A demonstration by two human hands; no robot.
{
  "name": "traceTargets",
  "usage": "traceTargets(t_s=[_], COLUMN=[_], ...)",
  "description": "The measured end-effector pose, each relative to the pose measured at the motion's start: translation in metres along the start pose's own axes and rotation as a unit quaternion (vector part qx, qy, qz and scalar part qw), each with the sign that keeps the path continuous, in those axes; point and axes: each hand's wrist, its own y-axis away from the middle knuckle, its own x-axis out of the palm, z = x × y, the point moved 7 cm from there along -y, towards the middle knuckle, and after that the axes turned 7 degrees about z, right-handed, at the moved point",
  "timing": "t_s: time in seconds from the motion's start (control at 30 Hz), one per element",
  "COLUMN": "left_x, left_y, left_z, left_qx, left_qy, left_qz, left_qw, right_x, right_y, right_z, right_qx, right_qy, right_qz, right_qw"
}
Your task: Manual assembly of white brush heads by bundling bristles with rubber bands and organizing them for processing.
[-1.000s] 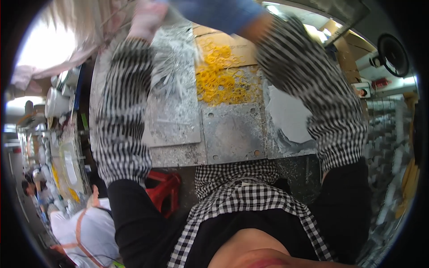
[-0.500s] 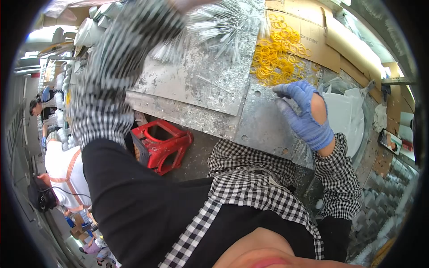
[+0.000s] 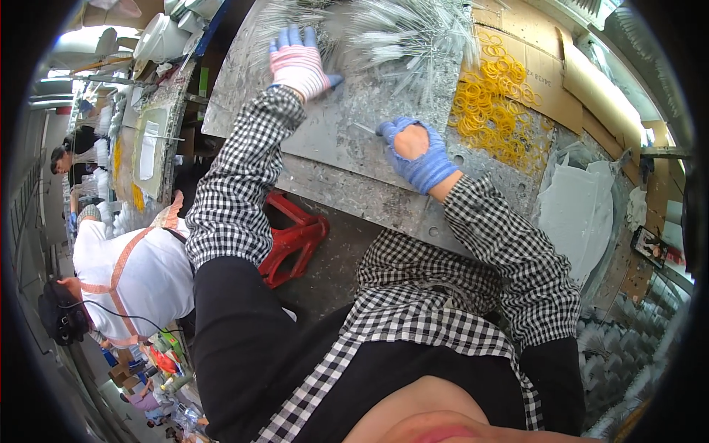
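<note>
My left hand, in a white glove with pink stripes and blue fingertips, is spread open at the edge of a pile of thin clear strands. A second, larger bunch of clear strands fans out to its right. Nearer to me, my right hand wears a blue glove with a hole over its back. Its fingers are curled together low over the grey board. A thin pale strand pokes out by its fingertips; the glove hides whether they grip it.
Yellow rings lie heaped beside a cardboard sheet. White paste coats a surface at right, near a phone. A red stool stands below the table edge. Another person in white is at left.
My left arm, blurred and reaching high before, has come down, and its hand is at the strands. My right hand has moved left from the metal plate by the rings to the grey board.
</note>
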Motion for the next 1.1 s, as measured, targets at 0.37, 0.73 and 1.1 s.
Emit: traceTargets(t_s=[0.37, 0.73, 1.1], left_x=[0.032, 0.043, 0.005], left_y=[0.008, 0.1, 0.169], left_z=[0.054, 0.023, -0.061], left_qx=[0.008, 0.199, 0.309], left_qy=[-0.073, 0.027, 0.06], left_qz=[0.096, 0.056, -0.007], left_qw=[0.993, 0.978, 0.949], right_x=[0.003, -0.051, 0.034], right_y=[-0.002, -0.062, -0.148], right_z=[-0.008, 0.037, 0.028], right_qx=[0.057, -0.077, -0.117], right_qy=[-0.015, -0.113, 0.127], right_qz=[0.086, -0.08, 0.075], right_qw=[0.995, 0.987, 0.982])
